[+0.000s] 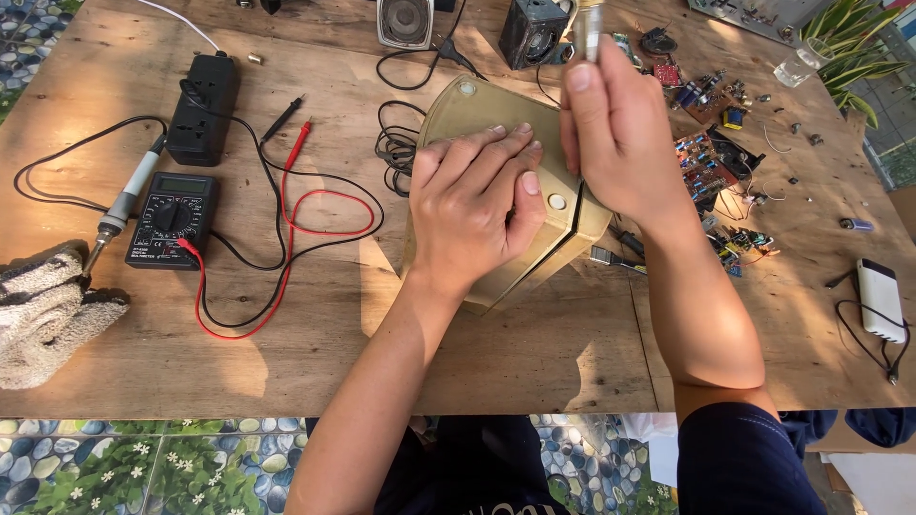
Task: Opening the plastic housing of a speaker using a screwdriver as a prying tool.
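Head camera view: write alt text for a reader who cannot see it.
The left hand presses flat on a beige speaker box on a wooden table, while the right hand holds a metal tool upright above it. A multimeter lies left.

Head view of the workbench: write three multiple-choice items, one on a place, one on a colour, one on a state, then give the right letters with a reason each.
1. Where does the multimeter lie, seen from the beige casing?
A. To its left in the picture
B. To its right in the picture
C. On top of it

2. What colours are the multimeter's two probe leads?
A. Blue and yellow
B. Red and black
C. Both white

3. What is the left hand doing?
A. Holding the soldering iron
B. Hanging off the table
C. Pressing flat on the beige casing

Answers
1: A, the meter sits between the casing and the grey cloth at the picture's left edge.
2: B, one red and one black lead loop out from the meter.
3: C, its palm and fingers lie on the casing, while the right hand grips a slim metal tool above it.
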